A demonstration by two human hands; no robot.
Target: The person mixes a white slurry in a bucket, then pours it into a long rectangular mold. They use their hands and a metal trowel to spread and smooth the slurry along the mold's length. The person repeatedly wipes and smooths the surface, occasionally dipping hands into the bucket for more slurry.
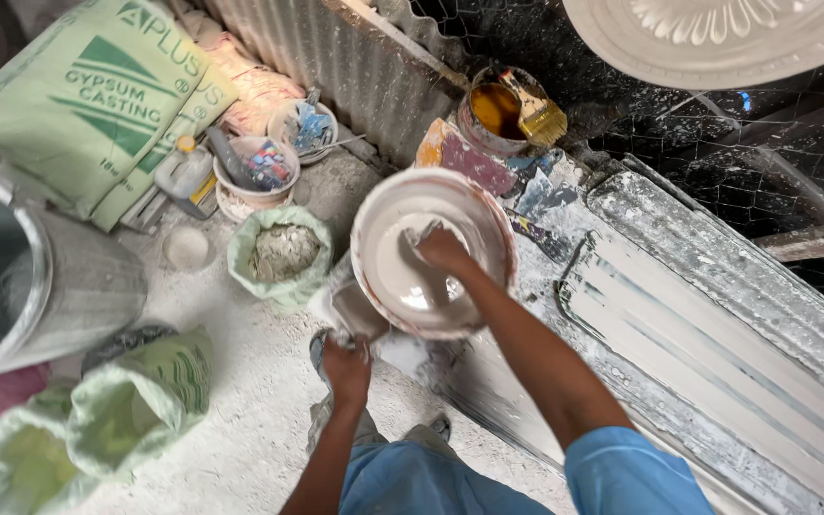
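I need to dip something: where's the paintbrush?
In the head view, the yellow-bristled paintbrush rests across the paint-stained tin, top centre, beyond the white mixing bowl.

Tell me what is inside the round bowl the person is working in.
The bowl holds wet white plaster, with the right hand pressed into it. The hand hides whatever tool it holds and the plaster beneath.

Single head-worn view, looking steeply down, close over a bowl (431,250), floor (240,448) beyond
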